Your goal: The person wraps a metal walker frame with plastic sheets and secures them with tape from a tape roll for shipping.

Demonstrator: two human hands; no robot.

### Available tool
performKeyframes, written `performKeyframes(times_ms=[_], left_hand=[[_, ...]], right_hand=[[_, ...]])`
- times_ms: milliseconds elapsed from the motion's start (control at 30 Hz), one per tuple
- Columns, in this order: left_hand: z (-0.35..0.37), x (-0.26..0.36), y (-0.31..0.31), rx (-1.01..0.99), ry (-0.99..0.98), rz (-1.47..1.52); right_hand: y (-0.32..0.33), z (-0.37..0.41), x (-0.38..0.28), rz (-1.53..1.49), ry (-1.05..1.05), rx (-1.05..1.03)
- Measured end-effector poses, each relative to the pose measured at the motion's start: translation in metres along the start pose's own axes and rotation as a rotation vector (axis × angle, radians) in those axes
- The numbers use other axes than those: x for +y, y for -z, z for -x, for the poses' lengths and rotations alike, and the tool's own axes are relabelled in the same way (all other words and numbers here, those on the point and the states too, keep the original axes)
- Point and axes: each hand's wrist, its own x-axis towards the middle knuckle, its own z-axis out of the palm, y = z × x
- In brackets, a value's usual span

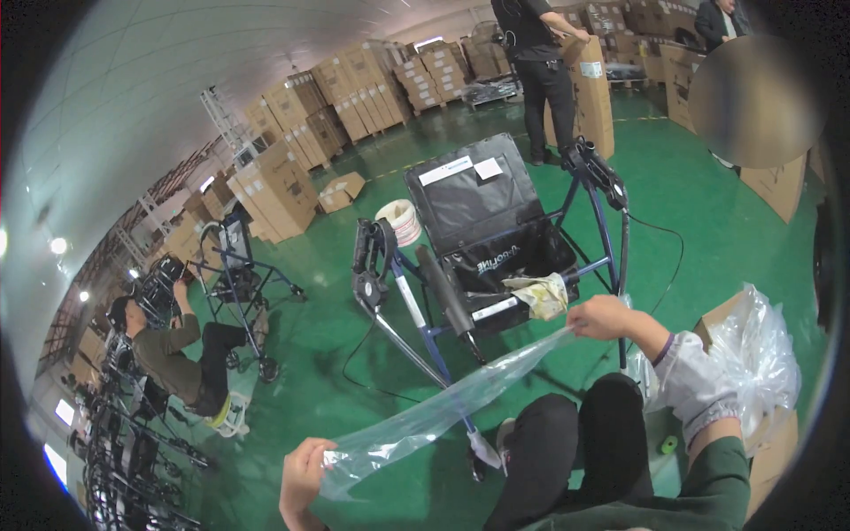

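Observation:
A long clear plastic bag [443, 409] is stretched between my two hands, slanting across the space in front of my knees. My left hand [304, 476] pinches its lower left end. At the upper right end my right hand [600, 317] grips it with closed fingers. Just beyond stands a rollator walker [409, 305] with a dark blue frame and its black seat flap [478, 188] raised. In its black storage bag [505, 258] lies a crumpled yellowish-white cloth or wrapper [542, 296], close to my right hand.
To my right, a bundle of clear plastic bags [753, 354] sits on a cardboard box. A white bucket [400, 221] stands behind the walker. Left, a seated person [173, 345] works by other walkers [235, 274]. A standing person [540, 71] holds a tall carton [591, 102]. Stacked cartons [363, 88] line the back.

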Motion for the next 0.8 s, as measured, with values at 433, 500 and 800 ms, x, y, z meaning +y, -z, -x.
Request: performKeyframes(times_ms=[433,500,800], left_hand=[[-0.002,-0.089,-0.052,-0.174,0.168,0.105],[-0.005,-0.099,-0.063,-0.183,0.199,0.086],[-0.002,-0.121,-0.105,-0.097,0.458,0.053]], right_hand=[[0.066,0.027,0.027,-0.415,-0.322,0.42],[0.068,0.033,0.03,-0.543,-0.202,0.472],[0.067,0.031,0.004,-1.035,-0.264,0.472]])
